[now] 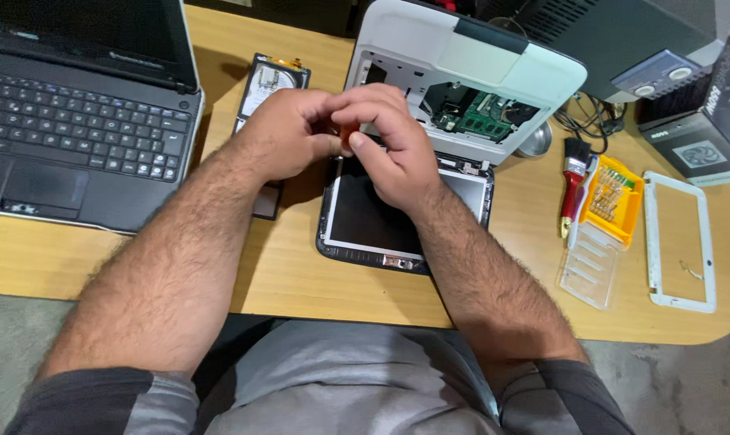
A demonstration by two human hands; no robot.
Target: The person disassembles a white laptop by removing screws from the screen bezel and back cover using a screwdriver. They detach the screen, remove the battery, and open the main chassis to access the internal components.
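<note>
From the head view, both hands meet above the hinge of a small opened netbook (429, 121) lying on the wooden desk (284, 266). The left hand (288, 133) is curled, thumb and fingers pinched toward a small reddish thing (345, 138); what it is cannot be told. The right hand (389, 145) is curled too, its fingertips closed on the same small thing. Beneath them lies the netbook's bare screen panel (365, 217). A black laptop (75, 113) sits to the left, a hard drive (270, 80) just beside it. A red-handled brush (572, 181), a yellow bit case (613, 197) and a white bezel frame (679, 242) lie to the right.
</note>
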